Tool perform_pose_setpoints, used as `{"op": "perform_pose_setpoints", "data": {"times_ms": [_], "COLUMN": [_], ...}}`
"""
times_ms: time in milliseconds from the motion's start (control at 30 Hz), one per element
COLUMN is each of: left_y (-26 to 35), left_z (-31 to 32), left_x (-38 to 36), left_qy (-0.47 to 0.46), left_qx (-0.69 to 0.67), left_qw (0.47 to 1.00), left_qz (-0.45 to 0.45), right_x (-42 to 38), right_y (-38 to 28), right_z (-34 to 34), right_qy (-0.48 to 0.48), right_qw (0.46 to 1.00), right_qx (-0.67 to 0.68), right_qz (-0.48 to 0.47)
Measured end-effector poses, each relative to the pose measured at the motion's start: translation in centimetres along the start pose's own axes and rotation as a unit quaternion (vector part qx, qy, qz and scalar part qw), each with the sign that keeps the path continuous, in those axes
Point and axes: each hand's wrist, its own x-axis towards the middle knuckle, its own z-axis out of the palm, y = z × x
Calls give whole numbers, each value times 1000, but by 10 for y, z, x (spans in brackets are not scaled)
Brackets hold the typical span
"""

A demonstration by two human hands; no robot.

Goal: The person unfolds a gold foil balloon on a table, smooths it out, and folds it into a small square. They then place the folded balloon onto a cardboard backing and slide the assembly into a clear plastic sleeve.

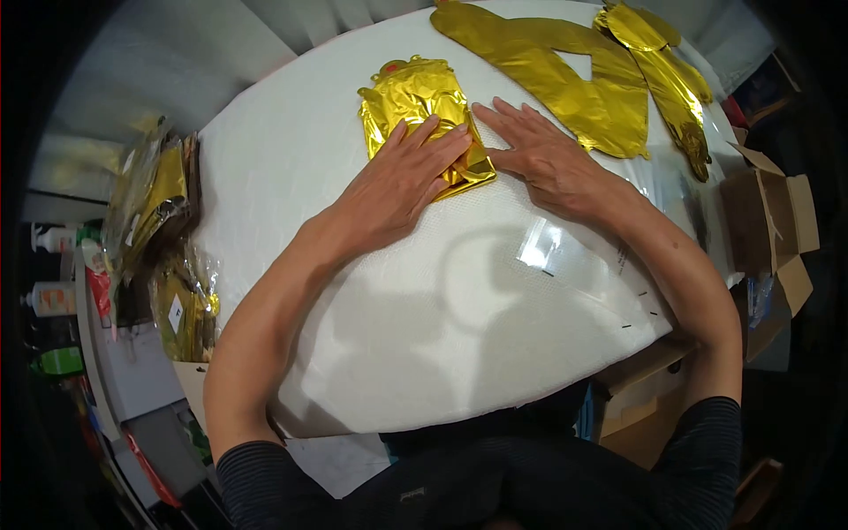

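Dark shirt (503, 481) nearest, 6 o'clock. Folded gold foil (420, 91) on desk (397, 353), 12 o'clock; left hand (393, 187) flat over it, right hand (549, 163) open, fingers spread, by its 3 o'clock edge.

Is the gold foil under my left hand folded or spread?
Folded: the gold foil forms a rectangular, layered packet beneath the left hand.

Small packing workspace; home or shop, can't tell. White-covered table (397, 353), bagged gold foil (159, 190) at left, open carton (746, 225) at right.
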Motion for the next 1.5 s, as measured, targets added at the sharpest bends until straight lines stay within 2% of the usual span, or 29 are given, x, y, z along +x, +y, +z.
{"op": "perform_pose_setpoints", "data": {"times_ms": [167,267,333,367,433,467,533,567,667,933,1000,1033,1100,1133,1200,1233,1267,1333,1367,1500], "left_y": [-2,-1,-2,-2,-2,-2,-2,-2,-2,-4,-4,-4,-4,-5,-4,-4,-5,-7,-8,-7], "left_z": [5,8,8,9,11,10,9,9,11,14,13,14,11,12,12,12,13,17,19,18], "left_x": [0,-2,-3,-2,-2,-2,-1,-3,-3,-3,-4,-4,-1,-1,-3,-3,-3,-5,-4,-4], "left_qy": [8,13,17,20,20,21,24,26,41,45,37,37,39,38,32,39,47,44,41,34], "left_qx": [7,15,30,47,45,46,54,60,36,45,46,45,46,45,43,38,33,43,55,73], "left_qw": [1000,1000,999,999,999,999,998,998,998,998,998,998,998,998,999,998,998,998,998,997], "left_qz": [-6,-12,-8,0,0,-3,1,3,-8,8,9,11,13,12,5,9,14,8,8,10], "right_x": [-4,-11,-15,-12,-4,-3,1,0,-5,-1,4,7,15,19,22,23,27,37,41,61], "right_y": [1,-3,-7,-9,-16,-19,-25,-29,-27,-26,-24,-25,-29,-26,-14,-6,1,13,15,32], "right_z": [-5,-12,-15,-16,-16,-14,-8,-7,2,-4,-12,-12,-12,-9,5,12,10,0,-6,-19], "right_qy": [3,46,75,74,143,143,160,144,141,114,74,77,165,167,82,70,69,35,12,24], "right_qw": [1000,999,977,977,984,984,978,975,971,980,989,989,980,979,987,995,995,989,993,984], "right_qx": [-9,19,179,179,92,91,-63,-96,-164,-146,-124,-125,-98,-98,-92,-47,-45,-132,-105,-156], "right_qz": [-19,-21,89,91,54,55,-120,-142,-98,-74,-35,-36,-55,-60,-102,-47,-49,-53,-49,-84]}}
